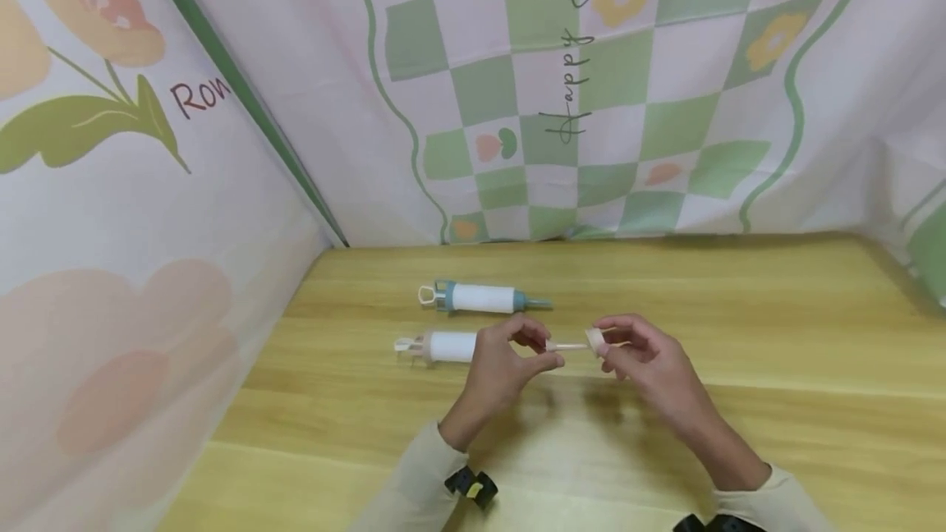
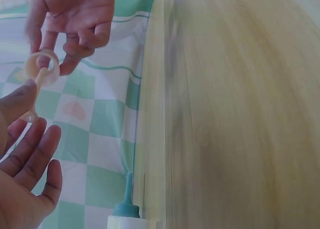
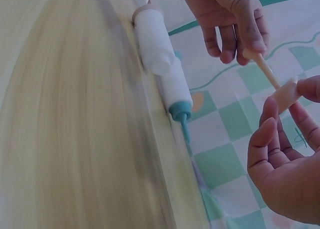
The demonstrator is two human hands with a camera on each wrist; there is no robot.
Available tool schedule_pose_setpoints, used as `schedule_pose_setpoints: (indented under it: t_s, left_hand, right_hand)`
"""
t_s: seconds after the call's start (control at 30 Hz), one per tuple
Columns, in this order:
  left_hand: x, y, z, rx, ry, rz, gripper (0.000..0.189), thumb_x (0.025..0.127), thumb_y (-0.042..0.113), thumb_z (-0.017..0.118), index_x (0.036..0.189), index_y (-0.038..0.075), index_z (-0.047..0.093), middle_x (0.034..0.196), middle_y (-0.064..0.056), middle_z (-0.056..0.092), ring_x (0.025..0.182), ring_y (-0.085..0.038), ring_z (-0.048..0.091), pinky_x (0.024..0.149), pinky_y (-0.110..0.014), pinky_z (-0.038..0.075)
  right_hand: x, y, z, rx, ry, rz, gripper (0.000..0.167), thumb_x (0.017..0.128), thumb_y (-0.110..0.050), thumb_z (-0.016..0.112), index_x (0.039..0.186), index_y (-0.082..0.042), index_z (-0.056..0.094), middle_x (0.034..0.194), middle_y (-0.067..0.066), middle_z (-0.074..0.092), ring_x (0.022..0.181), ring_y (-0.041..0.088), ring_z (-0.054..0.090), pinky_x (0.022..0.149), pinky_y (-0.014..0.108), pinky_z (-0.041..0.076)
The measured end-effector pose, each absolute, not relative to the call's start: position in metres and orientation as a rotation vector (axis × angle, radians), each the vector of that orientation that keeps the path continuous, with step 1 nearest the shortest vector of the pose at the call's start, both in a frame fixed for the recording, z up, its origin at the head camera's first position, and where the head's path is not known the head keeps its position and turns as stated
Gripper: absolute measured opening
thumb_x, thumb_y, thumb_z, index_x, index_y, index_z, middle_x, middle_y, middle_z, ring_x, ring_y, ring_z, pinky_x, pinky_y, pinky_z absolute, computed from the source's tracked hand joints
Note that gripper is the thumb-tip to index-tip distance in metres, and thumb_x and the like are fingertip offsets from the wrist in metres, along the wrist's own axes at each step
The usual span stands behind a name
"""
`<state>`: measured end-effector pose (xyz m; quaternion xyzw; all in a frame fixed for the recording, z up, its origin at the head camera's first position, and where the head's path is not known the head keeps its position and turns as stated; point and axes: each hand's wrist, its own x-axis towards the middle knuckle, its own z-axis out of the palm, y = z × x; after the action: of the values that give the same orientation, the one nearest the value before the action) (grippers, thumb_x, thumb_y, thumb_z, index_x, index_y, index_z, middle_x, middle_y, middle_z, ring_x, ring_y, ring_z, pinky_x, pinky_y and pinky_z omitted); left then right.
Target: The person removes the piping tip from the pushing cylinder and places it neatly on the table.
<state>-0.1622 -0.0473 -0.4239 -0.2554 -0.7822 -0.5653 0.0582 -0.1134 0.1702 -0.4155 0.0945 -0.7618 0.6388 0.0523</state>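
Note:
A pale beige nozzle cap (image 1: 595, 341), with a wide ring-shaped collar and a long thin spout, is held above the table between both hands. My left hand (image 1: 510, 355) pinches the slightly wider end of the spout with thumb and fingers. On the other end, my right hand (image 1: 650, 355) grips the collar (image 3: 286, 94) by its rim. The left wrist view looks into the hollow collar (image 2: 42, 66). Behind my left hand lies a white bottle with a beige end (image 1: 451, 346); its front end, hidden in the head view, shows no spout in the right wrist view.
A second white bottle (image 1: 483, 298) with teal ends and a teal spout lies farther back, roughly parallel to the first. The wooden table (image 1: 739, 310) meets a patterned cloth (image 1: 510, 105) at its far edge. Another cloth (image 1: 96, 220) hangs along the left side.

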Motion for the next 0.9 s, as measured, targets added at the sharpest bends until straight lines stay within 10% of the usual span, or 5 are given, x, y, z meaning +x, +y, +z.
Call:
schedule_pose_setpoints:
  t_s: [0.9]
  left_hand:
    - [-0.179,-0.036,-0.425,-0.842,-2.541,-1.321,0.029,0.072,0.019,0.091,0.09,0.009,0.07,0.084,0.008,0.07,0.087,-0.019,0.067,0.081,-0.036,0.053]
  right_hand:
    - [-0.121,0.2,-0.415,0.275,-2.52,1.465,0.031,0.096,-0.013,0.068,0.126,-0.007,0.062,0.102,0.01,0.064,0.078,0.014,0.064,0.058,0.027,0.052]
